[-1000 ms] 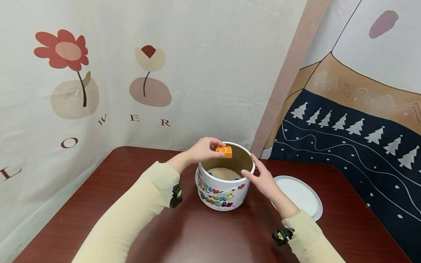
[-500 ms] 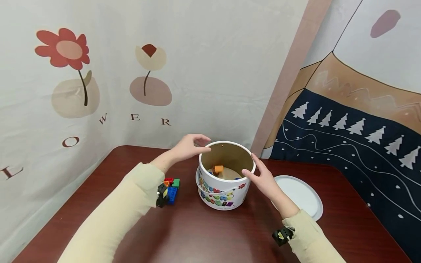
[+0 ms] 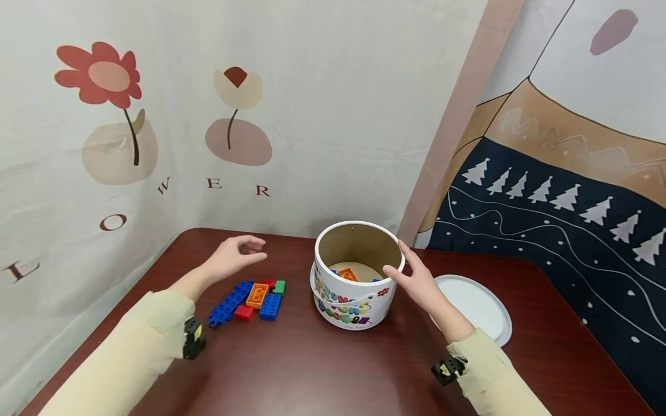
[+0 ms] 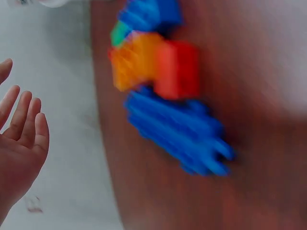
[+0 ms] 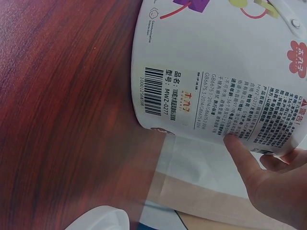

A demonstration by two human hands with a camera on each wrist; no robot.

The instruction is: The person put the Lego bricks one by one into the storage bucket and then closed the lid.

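My left hand [image 3: 234,255], holding nothing, hovers with loosely bent fingers over the back edge of a pile of toy building bricks. A long blue piece [image 4: 172,129] with prongs at one end, an orange brick [image 3: 257,296], a blue brick [image 3: 270,307], a green brick [image 3: 279,287] and red bricks [image 3: 243,312] make up the pile. To its right stands a white printed bucket [image 3: 348,315], uncovered. Low inside it lie an orange brick [image 3: 347,274] and bits of blue. Spread fingers and thumb of my right hand [image 3: 422,286] rest against the bucket's right side, at the rim.
A white round lid [image 3: 478,306] lies on the dark red-brown table [image 3: 312,370], right of the bucket and partly behind my right forearm. Printed fabric [image 3: 333,144] hangs along the table's back. The bucket's handle [image 3: 333,302] droops across its front.
My left hand let the orange brick fall into the bucket, then moved left over the pile, uncovering it in the head view. My right hand stayed at the bucket.
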